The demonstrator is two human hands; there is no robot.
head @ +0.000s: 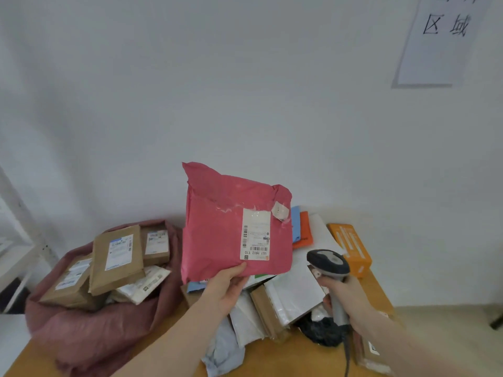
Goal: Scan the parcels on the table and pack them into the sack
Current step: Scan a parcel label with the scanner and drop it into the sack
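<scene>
My left hand holds a pink parcel upright by its lower edge, above the table, its white barcode label facing me. My right hand grips a grey barcode scanner by the handle; its head sits just right of the parcel's lower corner. At the left a dusty-pink sack lies open on the table, holding several brown parcels. Under my hands lies a pile of white, brown, blue and black parcels.
The wooden table runs to a white wall. An orange box and orange and blue envelopes lie at the back right. A white shelf frame stands at the left. A paper sign hangs on the wall.
</scene>
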